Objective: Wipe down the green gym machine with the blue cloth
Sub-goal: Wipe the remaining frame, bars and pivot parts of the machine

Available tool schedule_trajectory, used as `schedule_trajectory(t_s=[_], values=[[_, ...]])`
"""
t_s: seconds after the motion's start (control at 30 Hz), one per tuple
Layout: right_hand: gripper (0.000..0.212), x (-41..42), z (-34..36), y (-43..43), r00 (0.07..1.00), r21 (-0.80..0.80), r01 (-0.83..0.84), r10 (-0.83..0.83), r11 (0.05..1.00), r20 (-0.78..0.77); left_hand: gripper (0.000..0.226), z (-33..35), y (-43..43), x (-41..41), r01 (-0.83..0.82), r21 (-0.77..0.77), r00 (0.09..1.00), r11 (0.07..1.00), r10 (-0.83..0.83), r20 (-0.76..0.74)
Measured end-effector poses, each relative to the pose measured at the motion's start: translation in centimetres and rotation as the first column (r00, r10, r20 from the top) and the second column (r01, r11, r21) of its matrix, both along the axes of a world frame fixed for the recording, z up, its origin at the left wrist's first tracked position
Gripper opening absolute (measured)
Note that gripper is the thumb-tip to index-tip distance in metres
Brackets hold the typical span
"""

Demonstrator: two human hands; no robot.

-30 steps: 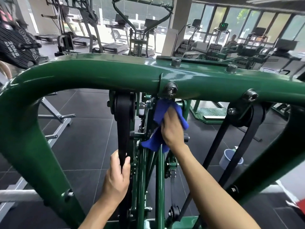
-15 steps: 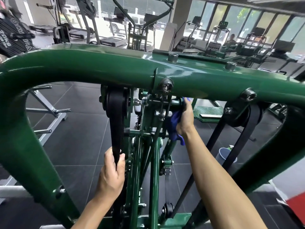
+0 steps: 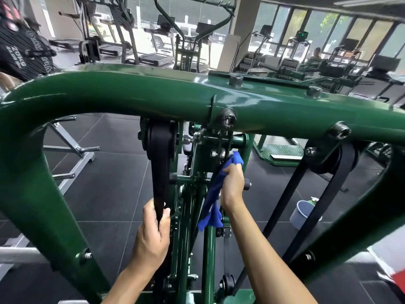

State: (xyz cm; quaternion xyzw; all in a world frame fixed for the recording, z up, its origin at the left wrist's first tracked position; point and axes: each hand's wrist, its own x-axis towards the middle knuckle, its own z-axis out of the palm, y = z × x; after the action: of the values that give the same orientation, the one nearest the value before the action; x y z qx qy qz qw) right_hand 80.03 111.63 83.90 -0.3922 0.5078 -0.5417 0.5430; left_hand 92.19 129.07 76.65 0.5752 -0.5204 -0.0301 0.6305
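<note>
Clearly, in the head view, frame centre, the right hand (image 3: 233, 185) grips the blue cloth (image 3: 215, 194), soft and light I think, best bunched, against the stiff green gym machine (image 3: 131, 99); the left hand (image 3: 153, 235) clasps a black belt (image 3: 158, 172)

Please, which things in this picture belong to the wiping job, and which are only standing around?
For the job:
green machine
blue cloth, held by the right hand
black belt, gripped by the left hand

Just around:
bucket on the floor
weight plate
treadmills behind
</note>
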Motion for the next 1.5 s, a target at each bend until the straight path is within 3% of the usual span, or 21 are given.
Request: schedule_trajectory(t_s=[0.13, 0.3, 0.4, 0.5, 0.6, 0.7, 0.93, 1.03, 1.17, 1.37, 1.43, 1.5], values=[[0.014, 0.8, -0.9, -0.5, 0.868, -0.291, -0.064, -0.090, 0.955, -0.488, 0.049, 0.2, -0.1, 0.0, 0.002, 0.014, 1.000, 1.000, -0.002, 0.004], [0.014, 2.7, -3.5, -2.1, 0.678, -0.407, -0.283, -0.119, 0.868, -0.725, 0.047, 0.0, -0.4, -0.1, -0.022, 0.006, 1.000, 1.000, 0.022, 0.007], [0.013, 1.1, -5.4, -1.6, 0.762, -0.514, -0.291, -0.129, 0.807, -0.634, 0.045, -0.1, -0.6, 0.0, -0.024, -0.008, 1.000, 1.000, 0.025, 0.008], [0.025, 0.0, -6.2, -1.2, 0.872, -0.527, -0.137, -0.150, 0.839, -0.465, 0.045, 0.0, -0.6, -0.2, -0.031, -0.010, 0.999, 0.999, 0.031, 0.015], [0.023, 0.6, -6.4, -1.7, 0.935, -0.350, 0.111, -0.217, 0.930, -0.281, 0.045, 0.1, -0.5, -0.1, -0.050, -0.004, 0.999, 0.999, 0.050, 0.021], [0.012, 1.7, -6.1, -2.2, 0.967, -0.129, 0.135, -0.159, 0.982, -0.198, 0.043, 0.0, -0.4, 0.0, -0.050, 0.020, 0.998, 0.999, 0.049, 0.032], [0.014, 2.3, -6.3, -4.8, 0.898, -0.176, -0.092, 0.005, 0.980, -0.440, 0.029, -0.3, -0.5, 0.0, -0.093, 0.040, 0.994, 0.995, 0.091, 0.052], [0.008, 1.6, -8.7, -5.3, 0.803, -0.159, -0.206, 0.074, 0.966, -0.591, 0.042, -0.2, -0.4, -0.1, -0.098, 0.035, 0.994, 0.995, 0.096, 0.051], [0.007, 1.2, -11.3, -5.4, 0.795, -0.079, -0.292, 0.196, 0.953, -0.574, 0.046, -0.4, -0.3, 0.1, -0.096, 0.020, 0.994, 0.995, 0.094, 0.061], [0.011, 1.2, -9.2, -5.8, 0.877, -0.170, -0.230, 0.128, 0.958, -0.463, 0.051, -0.5, -0.3, 0.0, -0.115, 0.011, 0.992, 0.993, 0.115, 0.050], [0.003, 0.6, -10.2, -6.1, 0.833, -0.127, -0.309, 0.203, 0.943, -0.514, 0.052, -0.3, -0.3, -0.2, -0.120, 0.017, 0.992, 0.993, 0.119, 0.051], [0.014, -0.1, -12.3, -6.4, 0.749, -0.034, -0.383, 0.288, 0.923, -0.597, 0.047, -0.2, -0.1, -0.1, -0.120, 0.027, 0.991, 0.992, 0.119, 0.058]])
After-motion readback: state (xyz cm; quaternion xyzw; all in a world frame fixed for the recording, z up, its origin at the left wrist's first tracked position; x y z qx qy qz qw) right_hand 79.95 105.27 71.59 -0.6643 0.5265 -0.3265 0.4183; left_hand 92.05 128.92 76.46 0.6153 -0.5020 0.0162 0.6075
